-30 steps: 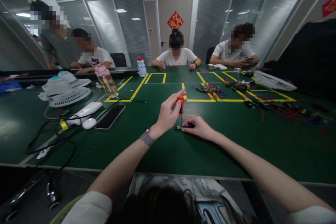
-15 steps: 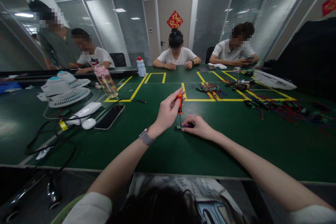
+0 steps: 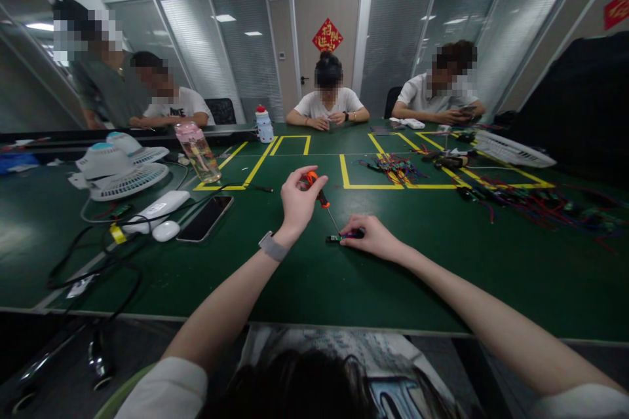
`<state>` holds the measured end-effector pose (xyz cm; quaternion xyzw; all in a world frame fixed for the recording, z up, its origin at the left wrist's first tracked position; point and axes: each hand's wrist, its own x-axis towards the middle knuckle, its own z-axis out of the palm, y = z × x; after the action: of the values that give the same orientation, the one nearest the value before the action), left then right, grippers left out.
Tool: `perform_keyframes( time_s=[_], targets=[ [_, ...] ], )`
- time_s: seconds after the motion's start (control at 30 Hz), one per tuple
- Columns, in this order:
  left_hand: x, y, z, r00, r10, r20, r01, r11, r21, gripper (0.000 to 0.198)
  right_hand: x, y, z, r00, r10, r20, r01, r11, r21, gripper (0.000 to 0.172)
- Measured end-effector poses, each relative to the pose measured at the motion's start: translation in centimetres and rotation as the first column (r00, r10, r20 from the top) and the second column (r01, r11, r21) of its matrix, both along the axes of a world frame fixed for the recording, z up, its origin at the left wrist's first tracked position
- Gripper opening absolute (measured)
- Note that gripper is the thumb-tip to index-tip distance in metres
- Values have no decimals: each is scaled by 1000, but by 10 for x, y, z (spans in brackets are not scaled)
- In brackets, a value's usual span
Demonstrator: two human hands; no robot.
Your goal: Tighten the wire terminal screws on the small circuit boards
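Across the green desk [image 3: 299, 294] in the head view, two hands: the left hand [image 3: 297, 203] curls around one tilted orange screwdriver [image 3: 323, 199], tip at one small circuit board [image 3: 333, 239] lying mid-desk; the right hand [image 3: 373, 237] pinches the board, hiding one end. Leftward: one phone [image 3: 205, 219], two bottles [image 3: 199, 154], two white fans [image 3: 128, 183]; rightward, tangled wires [image 3: 399, 170].

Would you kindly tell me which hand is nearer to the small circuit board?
Right. The right hand holds the circuit board at its right end, while the left hand is apart from it, beyond and to its left, holding the orange screwdriver.
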<state>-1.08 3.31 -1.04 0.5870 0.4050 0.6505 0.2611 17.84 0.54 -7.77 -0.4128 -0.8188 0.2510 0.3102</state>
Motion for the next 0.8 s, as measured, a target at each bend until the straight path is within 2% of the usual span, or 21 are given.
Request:
perform_keyframes(
  time_s=[0.13,0.23,0.3,0.4,0.5,0.7,0.77,0.8],
  targets=[
    [-3,10,-3,966,12,257,33,985,-170,32,0,-2,6,1000,-17,-21,15,997,-72,31],
    [-8,18,-7,889,46,456,88,959,-269,31,1,-2,11,990,-43,-132,20,985,-170,45],
    [-12,23,-10,848,72,525,111,944,-310,28,2,-3,14,971,-74,-228,23,975,-220,44],
    [-15,27,-14,827,93,555,102,945,-310,24,2,-3,17,938,-141,-316,61,967,-248,37],
    [-14,27,-15,825,97,557,93,949,-302,23,3,-3,17,923,-193,-333,109,960,-256,33],
    [-9,21,-10,869,84,487,82,947,-309,24,6,1,12,921,-181,-346,96,964,-249,30],
    [-10,17,-4,904,85,419,28,967,-255,21,7,2,11,922,-186,-341,104,964,-243,29],
    [-11,14,0,918,91,386,-23,984,-176,20,6,3,10,920,-192,-340,111,963,-244,29]
  ],
)
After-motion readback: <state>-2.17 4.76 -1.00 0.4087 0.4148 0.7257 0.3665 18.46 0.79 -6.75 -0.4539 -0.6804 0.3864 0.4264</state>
